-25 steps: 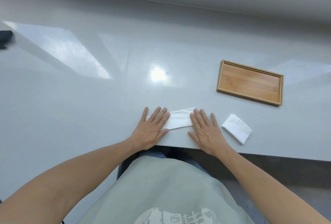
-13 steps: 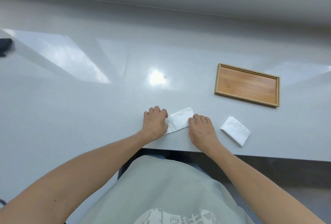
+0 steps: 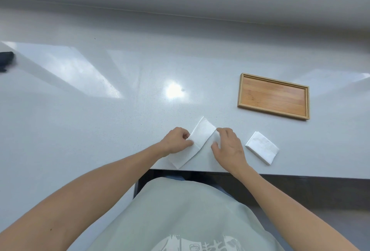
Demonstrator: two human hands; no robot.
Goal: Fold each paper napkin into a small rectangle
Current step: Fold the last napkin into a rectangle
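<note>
Napkin under work (image 3: 197, 139): a long white strip lying diagonally on the pale grey desk (image 3: 100, 122), its near end almost at the desk's front edge and its far end pointing away and to the right. The far portion appears doubled over or lifted along a crease near mid-length; which of the two cannot be told.

Left hand (image 3: 176, 140): curled, fingertips pinched on the strip's left edge at about the crease, with the lower part of the strip running beneath the wrist.

Right hand (image 3: 228, 148): loosely spread, fingers bent, fingertips touching the strip's far right corner. Whether it actually grips the paper or only rests against it cannot be told.

Second napkin (image 3: 262, 147): already folded into a small rectangle, lying flat just to the right of the right hand, apart from it and near the front edge.

Wooden tray (image 3: 273, 96): rectangular, raised rim, set farther back on the right side of the desk, well apart from both napkins.

Dark object (image 3: 6, 60): at the far left edge, partly cut off by the frame; not identifiable.

Person's pale green garment (image 3: 180, 214) fills the lower centre of the view.
</note>
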